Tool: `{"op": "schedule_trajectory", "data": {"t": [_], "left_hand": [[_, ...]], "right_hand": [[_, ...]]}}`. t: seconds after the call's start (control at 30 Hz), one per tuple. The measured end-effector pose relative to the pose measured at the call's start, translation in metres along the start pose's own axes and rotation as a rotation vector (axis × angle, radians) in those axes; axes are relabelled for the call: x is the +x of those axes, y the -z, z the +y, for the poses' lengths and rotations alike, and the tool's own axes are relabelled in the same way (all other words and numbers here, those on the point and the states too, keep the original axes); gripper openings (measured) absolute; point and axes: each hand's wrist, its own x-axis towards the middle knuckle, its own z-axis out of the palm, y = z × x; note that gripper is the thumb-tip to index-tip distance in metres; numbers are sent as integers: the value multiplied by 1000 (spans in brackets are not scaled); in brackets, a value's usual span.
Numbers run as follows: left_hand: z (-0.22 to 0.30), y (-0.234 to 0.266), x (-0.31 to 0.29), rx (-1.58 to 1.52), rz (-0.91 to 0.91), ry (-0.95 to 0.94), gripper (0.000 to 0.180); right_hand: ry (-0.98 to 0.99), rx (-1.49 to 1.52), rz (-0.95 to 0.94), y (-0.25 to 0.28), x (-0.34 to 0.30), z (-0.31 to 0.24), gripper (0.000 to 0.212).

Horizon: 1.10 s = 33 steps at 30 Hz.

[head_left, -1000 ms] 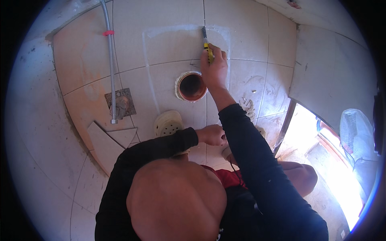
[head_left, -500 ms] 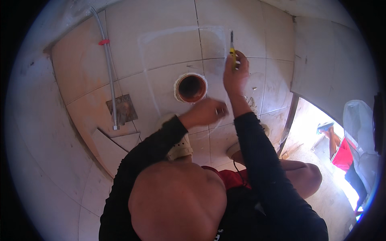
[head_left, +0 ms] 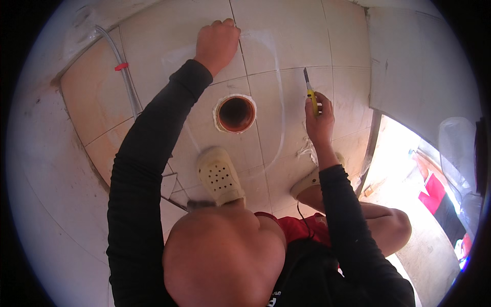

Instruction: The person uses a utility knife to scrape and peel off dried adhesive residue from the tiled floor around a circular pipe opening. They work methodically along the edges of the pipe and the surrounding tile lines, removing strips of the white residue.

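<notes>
In my right hand (head_left: 320, 122) is a yellow utility knife (head_left: 312, 97), its dark blade out and pointing away from me, above the floor tiles. My left hand (head_left: 219, 43) is reached far forward with its fingers curled closed, by the tile joint and the far end of a pale outline (head_left: 280, 77) on the floor. Whatever those fingers hold, if anything, is hidden. Between and nearer than both hands lies a round orange-brown drain pipe opening (head_left: 236, 114), ringed with white filler. The outline runs around it.
A flexible hose (head_left: 115, 48) with a red clip (head_left: 121, 66) stands to the left, partly behind my left arm. Cut tile pieces (head_left: 171, 185) lie near my left clog (head_left: 221, 175). White scraps (head_left: 307, 148) sit near my right foot. At right, a doorway shows a person in red (head_left: 433, 193).
My left hand has gone from beside the drain opening forward to the outline's far end. My right hand, still holding the knife, has moved right and nearer to me.
</notes>
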Motion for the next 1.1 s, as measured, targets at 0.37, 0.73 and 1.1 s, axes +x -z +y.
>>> {"op": "schedule_trajectory", "data": {"t": [0.37,0.73,1.1], "left_hand": [[-1,-6,14,94,-101,-195,14],[177,54,-48,-400,-795,-452,16],[210,132,-87,-357,-704,-131,26]], "right_hand": [[138,-5,-10,40,40,12,30],[-74,392,195,44,98,18,43],[95,597,-637,-7,75,-59,49]]}}
